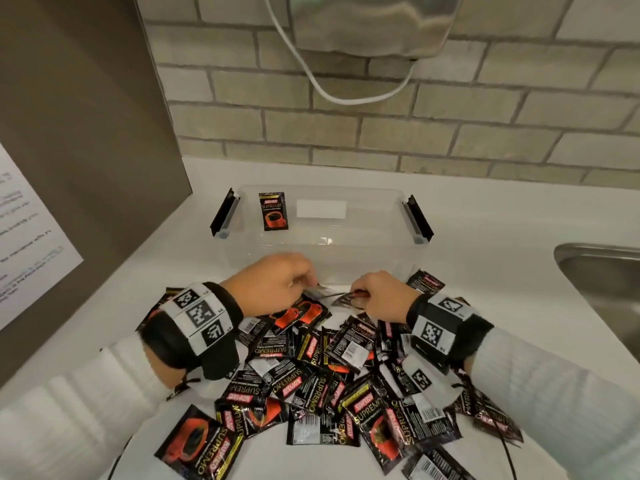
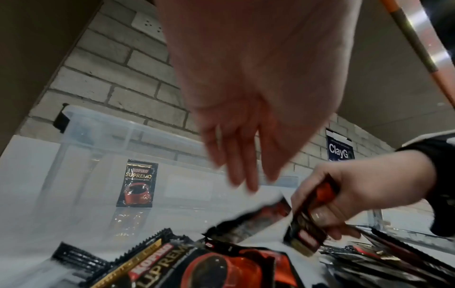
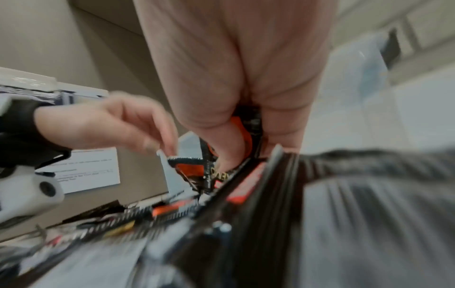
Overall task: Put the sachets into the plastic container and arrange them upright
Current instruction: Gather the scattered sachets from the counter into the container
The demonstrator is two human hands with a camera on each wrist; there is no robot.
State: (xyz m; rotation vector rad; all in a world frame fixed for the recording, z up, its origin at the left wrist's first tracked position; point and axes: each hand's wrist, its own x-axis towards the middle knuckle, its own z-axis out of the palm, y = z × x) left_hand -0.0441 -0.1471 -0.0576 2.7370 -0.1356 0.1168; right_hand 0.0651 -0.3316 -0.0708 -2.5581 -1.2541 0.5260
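Observation:
A clear plastic container (image 1: pixel 374 220) with black side latches stands open at the back of the white counter. One black and red sachet (image 1: pixel 273 211) stands upright against its far wall, left of centre; the left wrist view shows this upright sachet (image 2: pixel 138 183) too. A loose pile of sachets (image 1: pixel 311 375) covers the counter in front. My left hand (image 1: pixel 308 285) pinches the edge of a sachet (image 3: pixel 183 163) at the pile's far edge. Close beside it, my right hand (image 1: pixel 363 296) grips another sachet (image 2: pixel 307 220) in curled fingers. Both hands are just in front of the container's near wall.
A steel sink (image 1: pixel 602 271) is set into the counter at the right. A brown panel (image 1: pixel 86 133) with a paper notice (image 1: pixel 27 237) rises on the left. A metal dispenser (image 1: pixel 374 22) with a white cable hangs on the brick wall above.

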